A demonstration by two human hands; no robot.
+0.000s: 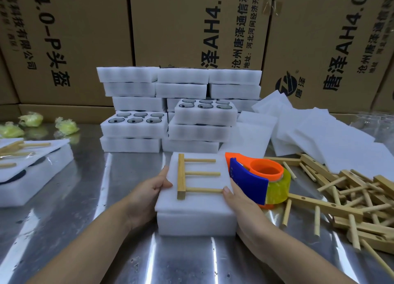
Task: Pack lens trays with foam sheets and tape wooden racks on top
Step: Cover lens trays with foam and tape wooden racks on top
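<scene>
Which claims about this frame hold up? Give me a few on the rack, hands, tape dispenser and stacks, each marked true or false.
1. A wooden rack lies on the foam sheet covering the front tray. True.
2. The right hand grips the tape dispenser. False: it holds the front tray's right edge; the tape dispenser stands on the table beside it.
3. The left hand holds the front tray's left edge. True.
4. The pile of loose racks lies left of the front tray. False: it lies to the right.
5. Every tray in the stacks behind is covered. False: two top trays show open lens pockets.
</scene>
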